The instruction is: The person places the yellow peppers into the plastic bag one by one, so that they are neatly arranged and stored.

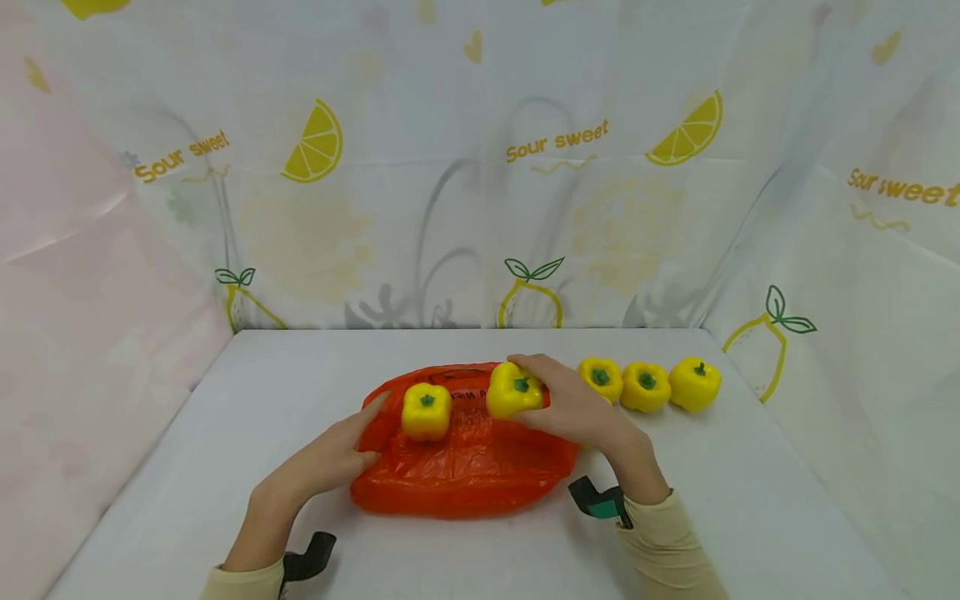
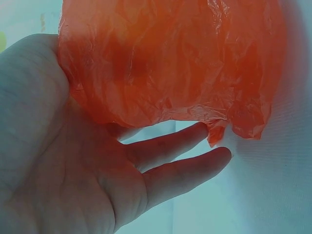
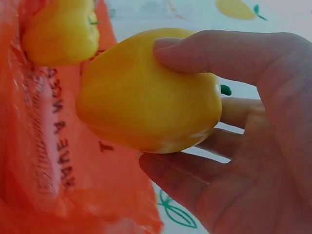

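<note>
A red plastic bag (image 1: pixel 472 467) with dark print lies in the middle of the table, puffed out along its near side. On top of it sits a yellow bell pepper (image 1: pixel 427 412), green stem up. My left hand (image 1: pixel 337 454) rests against the bag's left edge, its long fingers (image 2: pixel 190 178) loosely extended and the thumb partly hidden by the plastic. A second yellow bell pepper (image 1: pixel 510 393) is held by my right hand (image 1: pixel 573 404), over the bag's right part. The right thumb (image 3: pixel 195 51) presses one side of that pepper while the fingers support the other.
Several more yellow bell peppers stand in a row to the right, among them a middle one (image 1: pixel 645 387) and an end one (image 1: pixel 694 384). The white table (image 1: pixel 262 375) meets patterned cloth walls (image 1: pixel 420 208) at the back and sides.
</note>
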